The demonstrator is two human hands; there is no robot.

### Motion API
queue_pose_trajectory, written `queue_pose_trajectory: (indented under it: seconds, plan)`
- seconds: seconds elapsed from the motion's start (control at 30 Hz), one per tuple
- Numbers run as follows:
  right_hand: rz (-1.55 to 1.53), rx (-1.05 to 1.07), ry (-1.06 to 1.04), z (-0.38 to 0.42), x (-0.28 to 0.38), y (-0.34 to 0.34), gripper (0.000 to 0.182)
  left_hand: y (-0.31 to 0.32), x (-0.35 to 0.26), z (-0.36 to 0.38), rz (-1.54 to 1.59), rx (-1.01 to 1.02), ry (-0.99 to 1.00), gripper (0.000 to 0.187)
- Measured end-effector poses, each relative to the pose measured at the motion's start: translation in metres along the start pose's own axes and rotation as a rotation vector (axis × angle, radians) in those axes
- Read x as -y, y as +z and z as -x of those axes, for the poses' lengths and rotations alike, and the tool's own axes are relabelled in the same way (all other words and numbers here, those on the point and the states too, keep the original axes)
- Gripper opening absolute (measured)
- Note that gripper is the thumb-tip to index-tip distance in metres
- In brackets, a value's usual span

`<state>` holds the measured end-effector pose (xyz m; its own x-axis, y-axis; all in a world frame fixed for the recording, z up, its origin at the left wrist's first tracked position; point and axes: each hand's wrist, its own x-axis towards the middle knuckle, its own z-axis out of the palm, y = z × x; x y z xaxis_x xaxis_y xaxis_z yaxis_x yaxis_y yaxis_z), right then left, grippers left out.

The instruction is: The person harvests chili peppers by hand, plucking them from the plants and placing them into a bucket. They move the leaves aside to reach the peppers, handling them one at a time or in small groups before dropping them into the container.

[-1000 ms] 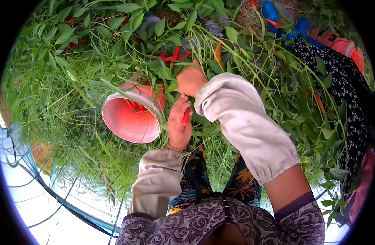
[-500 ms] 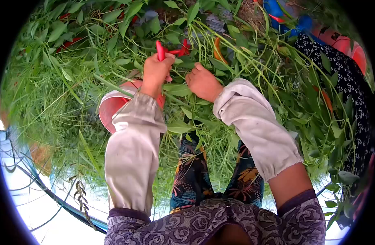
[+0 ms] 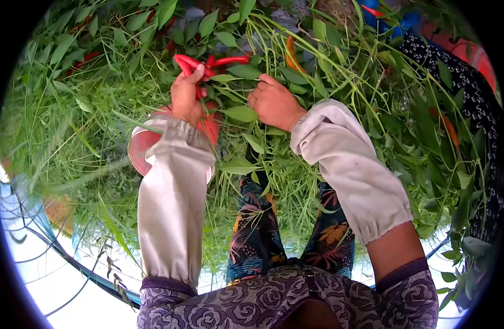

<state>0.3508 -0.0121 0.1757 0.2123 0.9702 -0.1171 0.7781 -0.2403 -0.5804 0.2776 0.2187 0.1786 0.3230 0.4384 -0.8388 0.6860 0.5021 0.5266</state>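
Several red chili peppers [image 3: 208,66] stick out from my left hand [image 3: 187,94], whose fingers are closed round them. Below that wrist, among the grass, is a red bucket [image 3: 144,143], partly covered by my pale sleeve. My right hand [image 3: 276,102] is curled at the green stems and leaves of a pepper plant [image 3: 301,49]; what its fingers hold, if anything, is hidden. An orange pepper [image 3: 292,54] hangs just above this hand.
Another person's patterned dark clothing [image 3: 460,82] shows at the right, beside a reddish container [image 3: 479,63] and something blue [image 3: 408,23]. More orange-red peppers [image 3: 446,127] hang among the leaves. Tall grass [image 3: 71,148] fills the left.
My left hand has moved left and slightly down with the red peppers, which now spread out more visibly. My right hand has stayed nearly in place by the stems.
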Motion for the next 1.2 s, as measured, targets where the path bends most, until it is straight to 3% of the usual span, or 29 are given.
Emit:
queue_pose_trajectory:
  seconds: [0.13,0.17,0.27,0.33,0.4,0.43,0.5,0.53,0.63,0.77,0.83,0.9,0.93,0.97,1.0,1.1,1.17,1.2]
  plan:
    - [0.069,0.059,-0.085,0.016,-0.002,0.005,0.013,-0.052,-0.013,-0.006,0.641,-0.073,0.162,0.030]
    - [0.101,0.027,-0.092,0.020,-0.007,0.004,0.012,-0.063,-0.026,0.002,0.682,0.112,0.174,0.032]
    - [0.151,-0.028,-0.140,0.020,-0.016,0.008,0.011,-0.078,-0.057,0.068,0.162,0.367,0.032,0.031]
    - [0.166,-0.012,-0.146,0.019,-0.010,0.010,0.012,-0.094,-0.050,0.112,-0.046,0.421,-0.078,0.030]
    - [0.214,0.015,-0.160,0.012,-0.009,0.008,0.012,-0.122,-0.037,0.143,-0.443,0.299,-0.162,0.036]
    - [0.220,0.014,-0.154,0.011,-0.006,0.008,0.013,-0.135,-0.026,0.150,-0.447,0.299,-0.160,0.036]
    - [0.217,0.031,-0.150,0.008,-0.003,0.008,0.013,-0.152,-0.006,0.157,-1.224,0.067,0.157,0.039]
    - [0.217,0.050,-0.146,0.007,-0.002,0.008,0.013,-0.148,-0.008,0.158,-1.224,0.067,0.157,0.039]
    - [0.255,0.064,-0.154,0.006,-0.003,0.008,0.013,-0.106,-0.025,0.161,-1.713,-0.039,0.774,0.039]
    - [0.262,0.046,-0.146,0.005,-0.002,0.008,0.013,0.008,-0.062,0.136,-0.460,0.276,0.206,0.023]
    - [0.217,0.065,-0.127,0.006,0.000,0.008,0.014,0.052,-0.061,0.074,-0.209,0.170,0.322,0.023]
    - [0.227,0.059,-0.125,0.007,0.001,0.007,0.014,0.055,-0.035,-0.021,-0.332,0.067,0.293,0.022]
    - [0.234,0.052,-0.125,0.007,0.001,0.006,0.014,0.043,-0.016,-0.065,-0.822,-0.024,0.398,0.022]
    - [0.254,0.038,-0.124,0.007,0.002,0.004,0.015,0.028,0.009,-0.106,-1.071,0.005,0.385,0.035]
    - [0.262,0.043,-0.121,0.006,0.001,0.003,0.015,0.033,-0.009,-0.100,-1.131,0.201,0.083,0.046]
    - [0.224,0.011,-0.106,0.008,0.002,0.006,0.015,0.043,0.008,-0.102,-1.050,0.273,0.179,0.051]
    - [0.245,0.010,-0.103,0.008,0.000,0.010,0.015,0.038,0.017,-0.099,-1.125,0.378,0.410,0.055]
    - [0.272,0.015,-0.099,0.010,-0.001,0.013,0.014,0.032,0.016,-0.100,-1.130,0.379,0.404,0.055]
